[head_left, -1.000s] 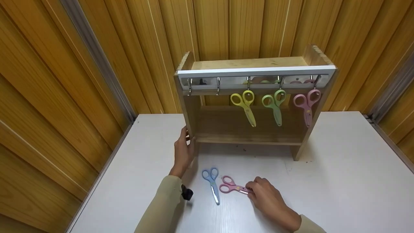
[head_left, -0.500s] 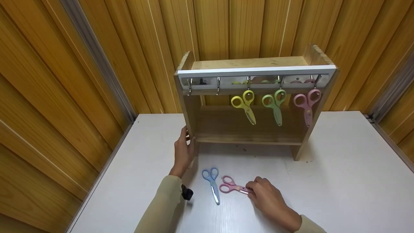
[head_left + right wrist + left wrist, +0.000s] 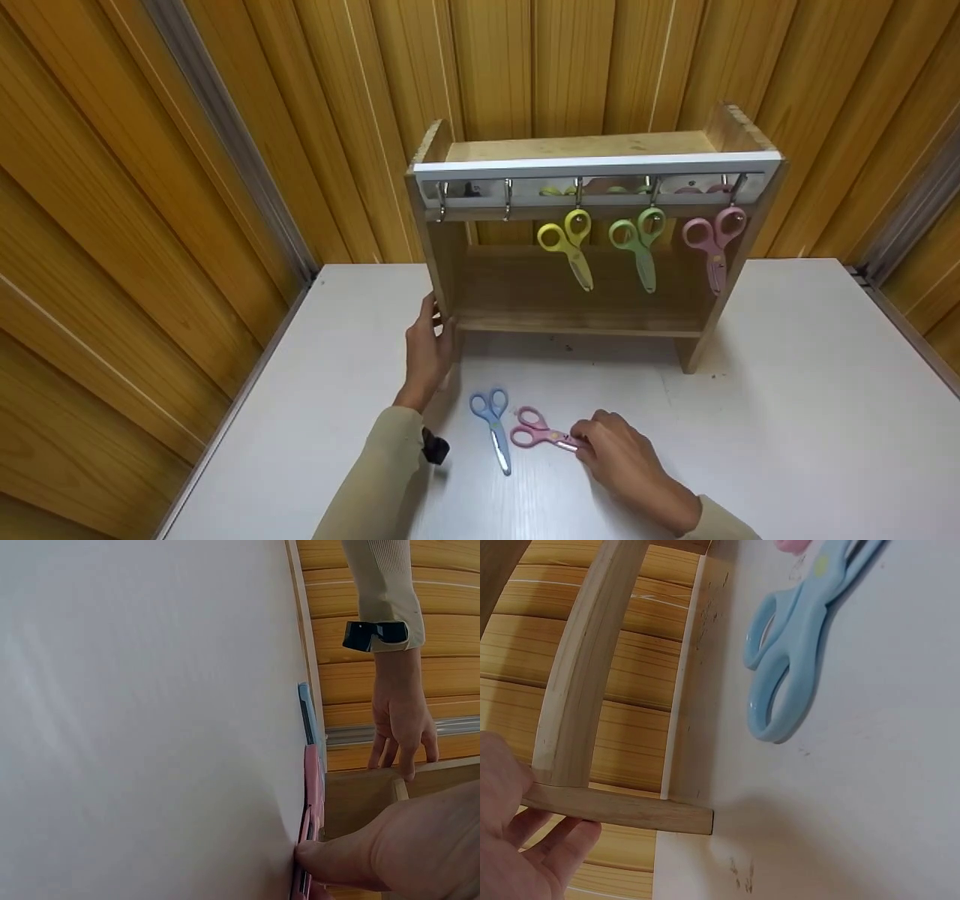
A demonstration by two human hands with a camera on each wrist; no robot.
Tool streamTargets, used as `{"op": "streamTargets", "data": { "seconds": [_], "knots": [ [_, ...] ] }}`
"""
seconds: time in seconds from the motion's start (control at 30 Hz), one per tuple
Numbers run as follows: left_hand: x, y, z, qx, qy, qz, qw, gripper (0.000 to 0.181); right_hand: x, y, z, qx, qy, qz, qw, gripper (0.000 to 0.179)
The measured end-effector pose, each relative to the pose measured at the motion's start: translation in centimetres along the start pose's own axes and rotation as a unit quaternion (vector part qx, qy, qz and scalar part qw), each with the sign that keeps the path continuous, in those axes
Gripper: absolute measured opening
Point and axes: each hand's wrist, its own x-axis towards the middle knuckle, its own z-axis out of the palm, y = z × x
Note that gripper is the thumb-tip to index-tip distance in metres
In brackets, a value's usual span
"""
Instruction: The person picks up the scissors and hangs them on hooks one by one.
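Note:
At the left side panel of a wooden rack point(image 3: 577, 331), my left hand point(image 3: 427, 349) grips the panel's edge. The left wrist view has the thumb and fingers point(image 3: 574, 847) on either side of that wood. My right hand point(image 3: 619, 457) pinches pink scissors point(image 3: 534, 429) by the blade end, low over the white table, handle loops pointing left. In the right wrist view the thumb point(image 3: 330, 859) presses on the blades; the other fingers are mostly hidden. Blue scissors point(image 3: 495, 431) lie just left of the pink pair, loops toward the rack.
Yellow scissors point(image 3: 574, 247), green scissors point(image 3: 641, 247) and another pink pair point(image 3: 714, 244) hang from hooks on the rack's front rail point(image 3: 480, 201). Two hooks at the left carry nothing. Wood-look panels point(image 3: 495, 67) stand behind the white table point(image 3: 810, 420).
The hanging yellow scissors have swayed slightly, their left loop dropping a little. Both hands keep their places.

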Motion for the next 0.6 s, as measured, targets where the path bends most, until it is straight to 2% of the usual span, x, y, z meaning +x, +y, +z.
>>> {"op": "streamTargets", "data": {
  "seconds": [0.27,0.6],
  "knots": [
    [0.0,-0.1,0.1,0.003,0.001,0.008,1.0,0.052,0.2,0.1,-0.5,0.029,-0.023,0.004,0.9993,0.015],
    [0.0,0.0,0.0,0.0,-0.012,-0.017,0.9998,0.055,0.6,-0.3,-1.2,0.035,-0.042,0.013,0.9984,0.015]
  ]
}}
